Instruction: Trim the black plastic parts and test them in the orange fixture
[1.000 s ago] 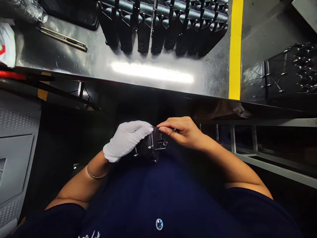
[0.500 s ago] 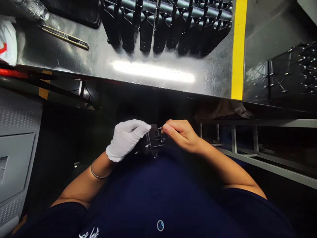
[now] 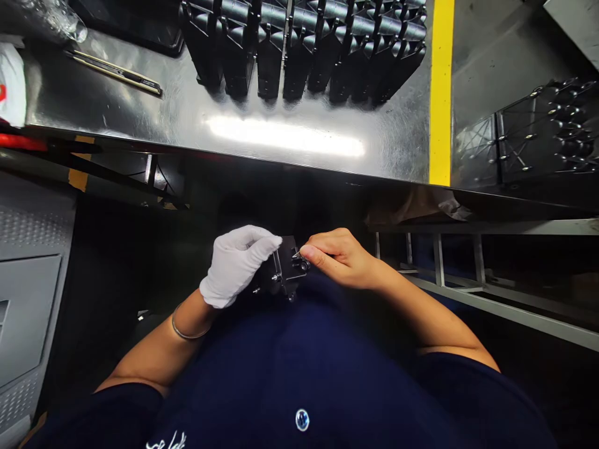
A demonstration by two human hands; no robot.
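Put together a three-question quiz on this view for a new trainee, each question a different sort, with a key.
1. Short answer: what does the left hand hold, with the right hand close beside it?
2. Multiple choice: where is the white glove worn? A) On the right hand only; B) On the left hand only; C) On both hands.
3. True or false: in the picture, the utility knife lies on the metal tabletop to the left of the yellow stripe.

Key: 1. A dark plate-like part with shiny metal fittings; 2. B; 3. True.
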